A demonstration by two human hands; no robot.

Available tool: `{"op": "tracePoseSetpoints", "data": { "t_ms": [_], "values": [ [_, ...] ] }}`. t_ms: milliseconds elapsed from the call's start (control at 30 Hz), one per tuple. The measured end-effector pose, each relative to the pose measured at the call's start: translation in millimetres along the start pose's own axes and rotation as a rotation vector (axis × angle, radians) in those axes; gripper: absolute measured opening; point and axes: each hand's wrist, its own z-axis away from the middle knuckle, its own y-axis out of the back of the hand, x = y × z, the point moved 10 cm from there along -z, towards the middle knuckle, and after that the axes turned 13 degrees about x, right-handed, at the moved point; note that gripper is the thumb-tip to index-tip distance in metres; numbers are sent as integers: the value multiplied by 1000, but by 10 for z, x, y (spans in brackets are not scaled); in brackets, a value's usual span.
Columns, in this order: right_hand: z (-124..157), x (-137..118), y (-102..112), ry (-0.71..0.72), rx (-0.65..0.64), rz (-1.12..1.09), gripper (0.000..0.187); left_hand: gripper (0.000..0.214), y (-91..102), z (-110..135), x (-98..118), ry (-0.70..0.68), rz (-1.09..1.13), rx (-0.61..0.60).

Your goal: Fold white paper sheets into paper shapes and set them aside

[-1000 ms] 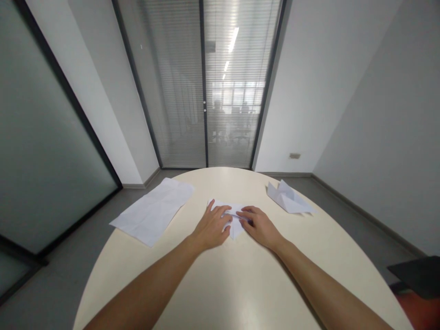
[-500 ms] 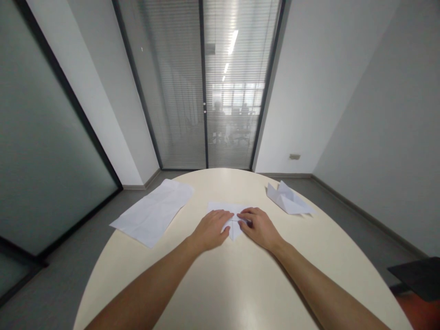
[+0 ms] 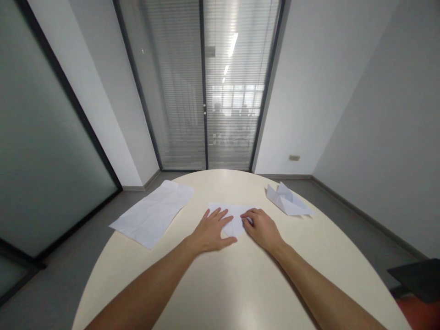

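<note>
A folded piece of white paper (image 3: 231, 214) lies flat on the round cream table (image 3: 240, 284), pointing toward me. My left hand (image 3: 210, 230) rests on its left part with fingers stretched out flat. My right hand (image 3: 263, 228) presses the paper's right side, its fingers curled with the tips on the paper near the middle crease.
A creased, unfolded white sheet (image 3: 152, 212) lies at the table's left edge. A folded paper boat (image 3: 287, 200) sits at the far right. A dark chair corner (image 3: 417, 273) shows at the lower right. Glass doors with blinds stand beyond the table.
My left hand has slid back toward me and spread its fingers flat on the paper. My right hand stayed almost in place on the right side.
</note>
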Motion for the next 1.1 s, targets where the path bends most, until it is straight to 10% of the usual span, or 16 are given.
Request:
{"op": "tracePoseSetpoints", "data": {
  "t_ms": [700,1100],
  "values": [
    [95,-322,-68,241,-119,-179,41,41,179,-40,42,-8,14,129],
    [42,-172,-85,99,-87,-178,30,36,164,-55,-31,6,17,223]
  ]
}}
